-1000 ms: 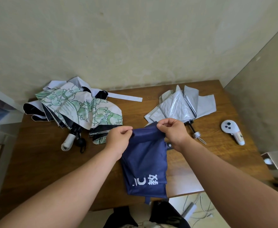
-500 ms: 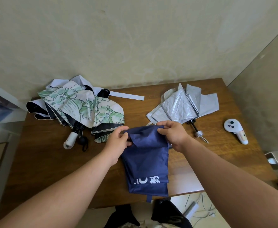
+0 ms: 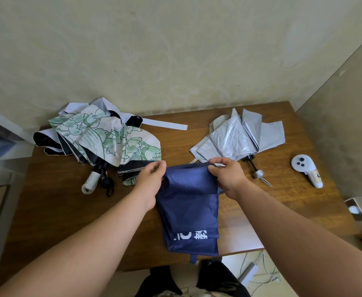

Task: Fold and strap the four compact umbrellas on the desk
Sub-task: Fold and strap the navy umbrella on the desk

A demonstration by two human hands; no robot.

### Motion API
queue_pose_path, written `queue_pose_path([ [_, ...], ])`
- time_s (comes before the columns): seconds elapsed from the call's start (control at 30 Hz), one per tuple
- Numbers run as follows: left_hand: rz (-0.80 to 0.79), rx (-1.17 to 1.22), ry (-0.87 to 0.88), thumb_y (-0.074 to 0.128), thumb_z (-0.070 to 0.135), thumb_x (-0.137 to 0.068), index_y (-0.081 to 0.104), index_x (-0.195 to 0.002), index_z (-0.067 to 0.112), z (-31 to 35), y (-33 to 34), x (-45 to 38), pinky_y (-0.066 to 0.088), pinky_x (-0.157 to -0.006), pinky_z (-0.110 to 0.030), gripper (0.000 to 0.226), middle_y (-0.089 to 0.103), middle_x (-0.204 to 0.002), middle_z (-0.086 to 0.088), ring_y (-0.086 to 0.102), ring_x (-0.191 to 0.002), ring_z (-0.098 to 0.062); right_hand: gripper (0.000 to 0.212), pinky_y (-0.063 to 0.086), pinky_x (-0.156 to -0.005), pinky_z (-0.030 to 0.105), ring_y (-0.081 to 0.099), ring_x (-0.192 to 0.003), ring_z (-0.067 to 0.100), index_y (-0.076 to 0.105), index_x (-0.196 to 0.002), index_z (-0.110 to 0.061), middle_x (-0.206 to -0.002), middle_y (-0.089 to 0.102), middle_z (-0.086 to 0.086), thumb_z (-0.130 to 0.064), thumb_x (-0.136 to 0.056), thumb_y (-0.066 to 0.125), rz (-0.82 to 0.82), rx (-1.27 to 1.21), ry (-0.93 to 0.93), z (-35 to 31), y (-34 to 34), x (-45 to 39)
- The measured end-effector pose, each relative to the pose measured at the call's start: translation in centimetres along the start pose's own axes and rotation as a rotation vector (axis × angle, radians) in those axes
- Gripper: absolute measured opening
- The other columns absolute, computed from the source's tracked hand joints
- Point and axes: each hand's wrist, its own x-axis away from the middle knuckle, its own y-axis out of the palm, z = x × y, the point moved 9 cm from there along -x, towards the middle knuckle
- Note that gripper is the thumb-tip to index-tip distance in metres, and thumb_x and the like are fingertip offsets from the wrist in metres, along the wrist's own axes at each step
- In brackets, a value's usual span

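Hands first: we see the left hand pinching the far left corner of the navy umbrella, and the right hand pinching its far right corner, both grips closed on the cloth. We note the navy canopy lies flat and lengthwise at the near middle of the worktop, white lettering near its near end, a small tab hanging over the edge. We find the floral umbrella unfolded at the far left, its white handle pointing toward us. We find the silver umbrella unfolded at the far right. A white controller lies right of it, apart.
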Motion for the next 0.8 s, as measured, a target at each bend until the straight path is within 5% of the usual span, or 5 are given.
queue_pose_path([
  [0.17, -0.096, 0.068, 0.005, 0.066, -0.007, -0.096, 0.063, -0.133, 0.035, -0.1, 0.6, 0.5, 0.057, -0.066, -0.02, 0.057, 0.073, -0.113, -0.001, 0.071, -0.097, -0.015, 0.034, 0.061, -0.066, 0.033, 0.073, -0.08, 0.024, 0.067, -0.12, -0.016, -0.098, 0.073, 0.016, 0.002, -0.091, 0.075, -0.178, -0.074, -0.031, -0.9, 1.7, 0.9],
  [0.3, -0.005, 0.057, -0.015, 0.07, -0.007, -0.093, 0.069, -0.127, 0.032, -0.5, -0.6, -0.1, 0.056, -0.084, -0.029, 0.051, 0.069, -0.116, -0.005, 0.069, -0.105, -0.018, 0.023, 0.056, -0.061, 0.033, 0.067, -0.078, 0.021, 0.072, -0.106, -0.02, -0.098, 0.067, 0.01, -0.003, -0.092, 0.076, 0.004, 0.062, -0.064, -0.8, -0.5, -0.3],
  [0.43, -0.03, 0.29, -0.123, 0.069, -0.005, -0.095, 0.071, -0.123, 0.028, -1.5, -0.7, -0.4, 0.049, -0.072, -0.022, 0.044, 0.064, -0.112, -0.005, 0.062, -0.087, -0.011, 0.02, 0.059, -0.072, 0.041, 0.068, -0.089, 0.024, 0.073, -0.104, -0.022, -0.108, 0.069, 0.009, -0.006, -0.092, 0.076, 0.055, 0.032, -0.042, -0.3, -1.3, -0.8],
  [0.57, -0.028, 0.151, -0.122, 0.065, 0.014, -0.103, 0.069, -0.127, 0.03, -2.4, -0.8, -0.7, 0.042, -0.063, -0.022, 0.029, 0.061, -0.095, -0.001, 0.048, -0.069, -0.01, 0.019, 0.056, -0.072, 0.048, 0.066, -0.079, 0.028, 0.072, -0.107, -0.019, -0.106, 0.073, 0.013, -0.008, -0.092, 0.076, 0.041, -0.012, -0.014, -0.1, -0.9, -0.6],
  [0.8, -0.053, -0.168, 0.108, 0.075, 0.013, -0.095, 0.068, -0.123, 0.04, -0.5, -0.8, -0.6, 0.052, -0.092, -0.027, 0.039, 0.074, -0.107, -0.006, 0.07, -0.103, -0.018, 0.027, 0.054, -0.059, 0.026, 0.069, -0.079, 0.018, 0.071, -0.106, -0.02, -0.099, 0.072, 0.007, 0.004, -0.093, 0.072, -0.013, 0.114, -0.093, -1.3, -0.4, -0.4],
])
